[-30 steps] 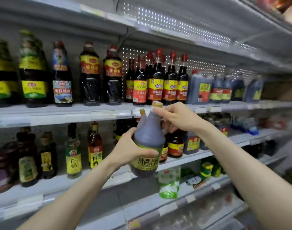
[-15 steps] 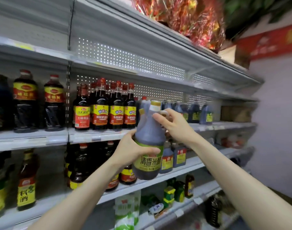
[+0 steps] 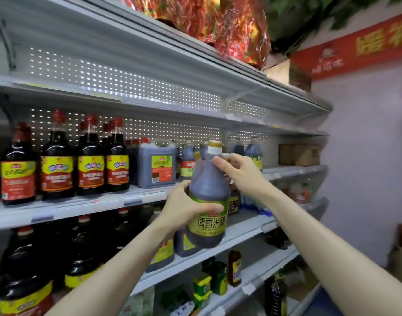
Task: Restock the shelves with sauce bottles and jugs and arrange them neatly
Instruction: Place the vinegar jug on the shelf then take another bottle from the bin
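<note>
I hold a dark vinegar jug (image 3: 208, 197) with a green-yellow label and a gold cap up in front of the shelves. My left hand (image 3: 184, 209) grips its lower body, thumb across the label. My right hand (image 3: 238, 171) holds its handle near the neck. Behind it, on the middle shelf (image 3: 136, 200), stand red-capped soy sauce bottles (image 3: 90, 160), a square dark jug (image 3: 156, 164) and several similar round jugs (image 3: 252, 151) further right.
An upper shelf (image 3: 149, 101) has nothing on it in view. Red-wrapped goods (image 3: 218, 23) lie on top. Lower shelves hold dark bottles (image 3: 81, 252) and small green packs (image 3: 203, 288). Cardboard boxes (image 3: 298, 153) sit at the shelf's right end, by a white wall (image 3: 366, 156).
The view has swung right and upward along the shelves. Both hands keep the same hold on the jug, which now sits in front of the jug section of the middle shelf.
</note>
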